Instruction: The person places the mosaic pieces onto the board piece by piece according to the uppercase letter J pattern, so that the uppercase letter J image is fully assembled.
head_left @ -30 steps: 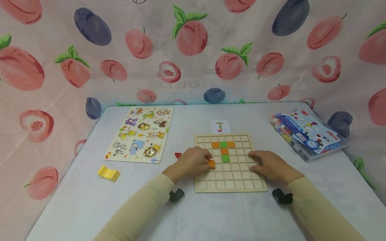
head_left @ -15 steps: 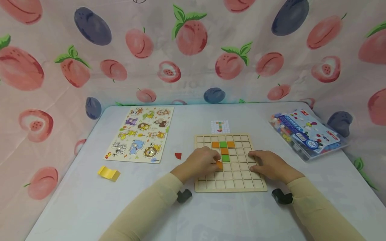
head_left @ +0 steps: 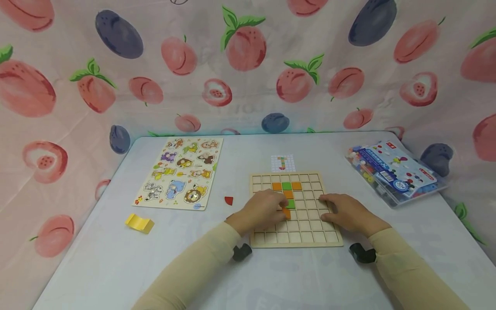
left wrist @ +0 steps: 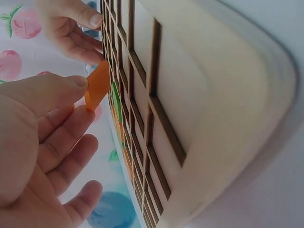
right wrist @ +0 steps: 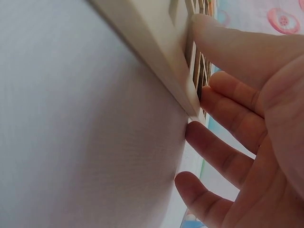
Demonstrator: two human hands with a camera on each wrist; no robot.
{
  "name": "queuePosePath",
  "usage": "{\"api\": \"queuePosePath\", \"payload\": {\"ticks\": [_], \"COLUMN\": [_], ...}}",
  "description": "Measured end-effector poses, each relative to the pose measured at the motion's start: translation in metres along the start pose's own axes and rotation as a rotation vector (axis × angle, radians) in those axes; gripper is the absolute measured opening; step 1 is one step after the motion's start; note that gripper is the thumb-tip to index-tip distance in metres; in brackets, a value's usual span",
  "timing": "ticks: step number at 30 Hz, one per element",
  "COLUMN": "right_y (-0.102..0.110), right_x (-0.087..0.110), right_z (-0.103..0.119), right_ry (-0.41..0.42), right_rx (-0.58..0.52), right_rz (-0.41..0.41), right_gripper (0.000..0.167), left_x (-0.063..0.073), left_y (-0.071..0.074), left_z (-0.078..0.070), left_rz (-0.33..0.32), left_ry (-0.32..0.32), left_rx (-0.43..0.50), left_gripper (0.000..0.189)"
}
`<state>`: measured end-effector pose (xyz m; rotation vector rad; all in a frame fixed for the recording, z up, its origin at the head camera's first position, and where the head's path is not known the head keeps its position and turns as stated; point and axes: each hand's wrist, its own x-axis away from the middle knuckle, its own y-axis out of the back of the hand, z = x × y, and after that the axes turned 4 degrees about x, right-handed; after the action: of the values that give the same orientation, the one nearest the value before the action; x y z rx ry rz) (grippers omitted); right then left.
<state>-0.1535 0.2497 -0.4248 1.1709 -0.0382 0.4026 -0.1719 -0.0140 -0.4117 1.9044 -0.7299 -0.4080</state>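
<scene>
In the head view my left hand point(head_left: 263, 210) is over the middle of a wooden grid board point(head_left: 300, 237). Its thumb and fingertips pinch an orange square tile point(left wrist: 97, 86), which stands tilted at the grid in the left wrist view. Just beyond that tile, a green tile point(head_left: 290, 204) lies in a cell, with an orange tile point(head_left: 288, 195) above it. A row of orange, green point(head_left: 286, 186) and orange tiles tops this column. My right hand point(head_left: 350, 212) rests at the board's right edge, thumb and fingers apart and relaxed, holding no tile.
A small printed pattern card point(head_left: 283, 163) lies behind the board. To the left are a red quarter-round piece point(head_left: 229, 200), a yellow curved block point(head_left: 139, 223) and an animal puzzle board point(head_left: 180, 174). A clear plastic box point(head_left: 395, 172) with colourful pieces stands at the back right.
My left hand has moved right across the board with the orange tile, to just below the green tile in the column. The right hand has stayed at the board's edge.
</scene>
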Motion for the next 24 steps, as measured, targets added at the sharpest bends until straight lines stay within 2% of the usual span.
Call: {"api": "queuePosePath", "payload": {"ticks": [14,24], "right_y": [-0.0006,-0.0007], "right_x": [0.0009,0.0002], "right_z": [-0.0001,-0.0006], "right_ry": [0.0,0.005], "right_rx": [0.001,0.002], "right_rz": [-0.002,-0.003], "right_gripper": [0.06,0.06], "left_x": [-0.0029,-0.0044], "left_y": [-0.0023,-0.0033], "left_z": [-0.0043,-0.0049], "left_rz": [-0.018,-0.026], "left_ry": [-0.04,-0.047], "left_rx": [-0.022,-0.027], "left_gripper": [0.025,0.023]}}
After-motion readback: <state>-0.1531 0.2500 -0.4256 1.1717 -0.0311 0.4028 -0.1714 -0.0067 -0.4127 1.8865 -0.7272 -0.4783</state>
